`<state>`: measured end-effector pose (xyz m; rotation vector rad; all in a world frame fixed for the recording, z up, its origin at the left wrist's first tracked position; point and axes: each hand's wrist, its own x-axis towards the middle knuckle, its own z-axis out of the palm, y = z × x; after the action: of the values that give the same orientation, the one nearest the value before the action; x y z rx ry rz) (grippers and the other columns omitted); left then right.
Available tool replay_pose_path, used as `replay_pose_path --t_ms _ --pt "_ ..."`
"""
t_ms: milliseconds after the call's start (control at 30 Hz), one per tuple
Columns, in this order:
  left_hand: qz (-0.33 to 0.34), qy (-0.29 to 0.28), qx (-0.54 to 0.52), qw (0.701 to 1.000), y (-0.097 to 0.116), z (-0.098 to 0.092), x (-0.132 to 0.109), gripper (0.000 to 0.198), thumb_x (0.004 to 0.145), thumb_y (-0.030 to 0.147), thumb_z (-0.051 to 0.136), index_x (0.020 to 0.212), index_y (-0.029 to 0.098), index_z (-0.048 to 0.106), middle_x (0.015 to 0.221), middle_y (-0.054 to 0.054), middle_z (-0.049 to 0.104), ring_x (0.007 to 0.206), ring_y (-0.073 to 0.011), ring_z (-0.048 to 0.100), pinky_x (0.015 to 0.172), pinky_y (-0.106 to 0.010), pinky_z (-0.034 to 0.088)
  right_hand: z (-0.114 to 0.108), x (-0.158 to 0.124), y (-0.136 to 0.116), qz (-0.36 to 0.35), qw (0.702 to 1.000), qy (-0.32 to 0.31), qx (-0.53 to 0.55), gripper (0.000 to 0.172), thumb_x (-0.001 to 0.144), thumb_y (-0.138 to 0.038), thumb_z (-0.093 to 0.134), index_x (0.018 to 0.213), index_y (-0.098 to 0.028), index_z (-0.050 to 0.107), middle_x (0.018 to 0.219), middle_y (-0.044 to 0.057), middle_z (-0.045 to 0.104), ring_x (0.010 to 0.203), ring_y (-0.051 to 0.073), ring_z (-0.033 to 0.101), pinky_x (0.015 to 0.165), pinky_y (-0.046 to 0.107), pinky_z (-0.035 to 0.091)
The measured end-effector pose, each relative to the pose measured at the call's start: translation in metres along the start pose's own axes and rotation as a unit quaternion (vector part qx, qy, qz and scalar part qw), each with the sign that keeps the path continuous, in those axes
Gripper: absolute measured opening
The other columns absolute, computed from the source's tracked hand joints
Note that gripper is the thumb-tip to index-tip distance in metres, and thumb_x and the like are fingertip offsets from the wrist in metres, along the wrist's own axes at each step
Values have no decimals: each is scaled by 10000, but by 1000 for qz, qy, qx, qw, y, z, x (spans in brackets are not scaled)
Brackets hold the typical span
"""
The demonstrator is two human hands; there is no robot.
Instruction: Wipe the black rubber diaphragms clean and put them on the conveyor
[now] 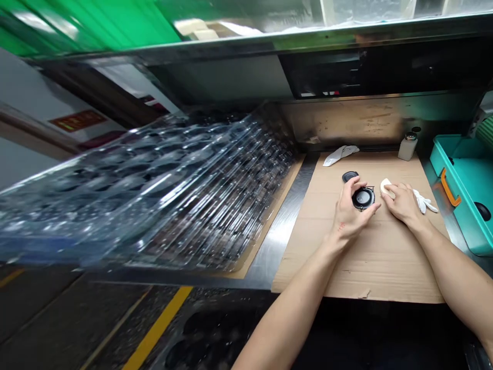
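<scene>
I see the round black speaker part [362, 198] sitting on the cardboard sheet [346, 257] that covers the bench, gripped at its rim by my left hand [348, 213], fingers curled round it, probably to steady it. Just right of it, my right hand [402, 201] pinches a small white pad [385, 185] against the cardboard. A white cloth [425, 203] trails beyond that hand. Just past the left fingertips lies a smooth black cap [349, 177]. Far left, glossy clear plastic trays [154, 190] are stacked.
</scene>
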<state>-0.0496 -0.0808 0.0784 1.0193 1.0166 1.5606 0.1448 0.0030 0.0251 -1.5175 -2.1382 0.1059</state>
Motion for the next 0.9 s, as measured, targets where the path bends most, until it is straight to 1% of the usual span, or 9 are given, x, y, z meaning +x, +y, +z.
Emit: replay_pose_path --t_ms 200,333,433,533,567,667,733,833,900 --pt "-7 22 9 1000 28 -2 -40 616 790 229 854 1349 262 598 1396 -128 646 1493 -297 441 1196 -417 428 2 7 6 -19 1000 10 0 403 936 -407 547 1192 -173 753 1198 155 717 1105 321 606 1034 457 393" --pt "66 32 103 992 28 -8 -43 653 703 207 911 1289 223 624 1436 -150 594 1441 -319 483 1172 -392 429 3 12 9 -32 999 9 8 388 929 -403 557 1167 -171 757 1151 151 728 1085 320 616 1027 457 395" --pt "113 6 227 967 21 -27 -34 620 685 293 927 1226 224 632 1355 -137 632 1251 -289 608 1070 -358 475 5 14 9 -24 1000 10 7 387 931 -407 561 1162 -164 754 1137 158 727 1075 320 612 1023 458 390" --pt "65 7 383 921 11 -60 -22 222 943 433 644 1006 221 663 984 -90 716 946 -234 666 928 -342 494 2 9 2 -15 1000 -4 -2 352 934 -363 563 1149 -155 749 1134 159 725 1075 311 605 1025 447 377" --pt "49 29 449 892 6 -73 -18 257 984 434 550 899 218 659 898 -87 702 890 -235 650 920 -356 485 1 7 -1 -14 1000 -18 -5 335 938 -339 558 1143 -153 746 1133 156 724 1076 305 600 1024 437 373" --pt "44 0 608 792 -13 -107 -3 328 972 454 506 824 205 661 948 -138 694 1010 -299 620 1035 -443 434 -2 2 -11 -1 999 -53 -3 305 964 -321 541 1134 -159 735 1168 147 708 1105 282 569 1028 401 359" --pt "75 0 653 754 -19 -115 6 346 967 461 489 941 187 700 1152 -181 673 1187 -349 564 1110 -512 382 -2 0 -16 18 998 -63 3 308 981 -343 542 1144 -158 727 1195 154 689 1139 282 548 1042 398 357" --pt "154 29 668 727 -9 -87 16 435 966 481 486 1201 164 669 1449 -218 537 1370 -416 431 1123 -604 358 -5 -3 -24 43 997 -67 12 304 991 -346 554 1160 -157 722 1221 166 674 1180 304 539 1037 420 395" --pt "236 -28 643 728 6 -34 23 423 965 472 515 1236 179 654 1419 -193 584 1350 -391 470 1139 -581 364 -9 -6 -28 49 996 -66 22 297 996 -344 568 1170 -155 716 1242 174 665 1196 315 546 1020 442 438"
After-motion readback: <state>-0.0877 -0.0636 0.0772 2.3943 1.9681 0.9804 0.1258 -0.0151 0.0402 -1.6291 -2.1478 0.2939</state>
